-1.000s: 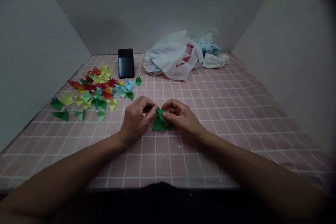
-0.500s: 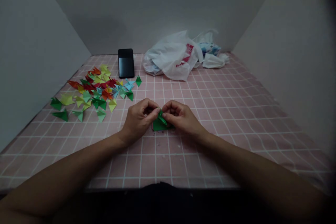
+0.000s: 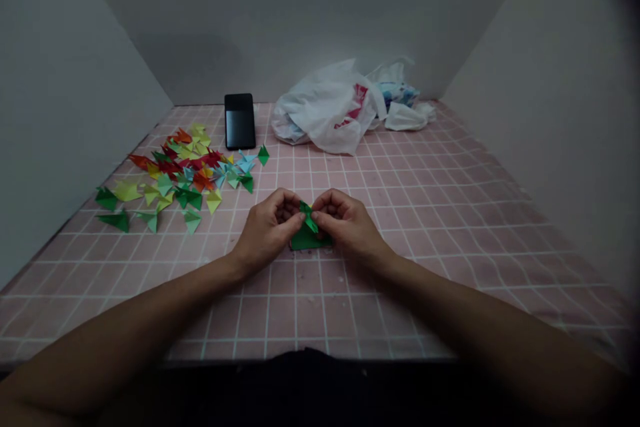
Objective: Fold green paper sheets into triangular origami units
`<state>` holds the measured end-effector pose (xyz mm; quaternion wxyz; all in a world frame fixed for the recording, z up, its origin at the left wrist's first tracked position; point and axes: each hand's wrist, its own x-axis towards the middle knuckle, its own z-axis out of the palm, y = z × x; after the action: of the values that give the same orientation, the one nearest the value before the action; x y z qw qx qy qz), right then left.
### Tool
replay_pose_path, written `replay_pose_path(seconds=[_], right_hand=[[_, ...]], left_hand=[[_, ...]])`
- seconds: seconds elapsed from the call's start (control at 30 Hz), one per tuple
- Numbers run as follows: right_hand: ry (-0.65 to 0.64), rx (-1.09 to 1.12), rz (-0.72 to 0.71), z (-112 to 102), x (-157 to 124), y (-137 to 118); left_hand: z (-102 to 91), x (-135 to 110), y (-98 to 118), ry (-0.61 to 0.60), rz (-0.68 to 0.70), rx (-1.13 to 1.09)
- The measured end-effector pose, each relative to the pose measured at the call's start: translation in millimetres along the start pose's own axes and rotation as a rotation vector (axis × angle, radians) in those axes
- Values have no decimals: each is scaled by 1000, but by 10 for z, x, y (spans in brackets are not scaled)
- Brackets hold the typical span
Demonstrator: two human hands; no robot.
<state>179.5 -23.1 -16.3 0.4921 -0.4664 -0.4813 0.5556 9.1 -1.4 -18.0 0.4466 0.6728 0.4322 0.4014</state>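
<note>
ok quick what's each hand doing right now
left hand: closed, fingertips pinching the green paper piece from its left.
right hand: closed, pinching the same piece from its right, above the green paper stack.

I am using two hands, my left hand [image 3: 267, 230] and my right hand [image 3: 347, 223], and both are pinching one green folded piece [image 3: 309, 216] over one green paper square [image 3: 307, 240]. One black phone [image 3: 239, 121] and two white plastic bags [image 3: 325, 107] are lying beyond. Well over twenty folded paper triangles [image 3: 180, 177] are overlapping, so I cannot count them exactly.
</note>
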Motion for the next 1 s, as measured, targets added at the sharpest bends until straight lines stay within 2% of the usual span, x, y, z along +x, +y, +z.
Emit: replay_pose_path(seconds=[0.17,0.33,0.53,0.77,1.0], right_hand=[[-1,52,26,19,-18,7],[-12,300,154,4,-2,15],[-98,467,246,-27,42,-8],[-148,557,328,-58,89,-19],[-181,621,324,-59,84,-48]], left_hand=[[2,-4,1,12,-13,-6],[-37,26,-15,7,-16,-108],[-47,63,-45,-96,-107,-282],[-38,65,-54,-80,4,-271],[-40,23,-17,-48,168,-138]])
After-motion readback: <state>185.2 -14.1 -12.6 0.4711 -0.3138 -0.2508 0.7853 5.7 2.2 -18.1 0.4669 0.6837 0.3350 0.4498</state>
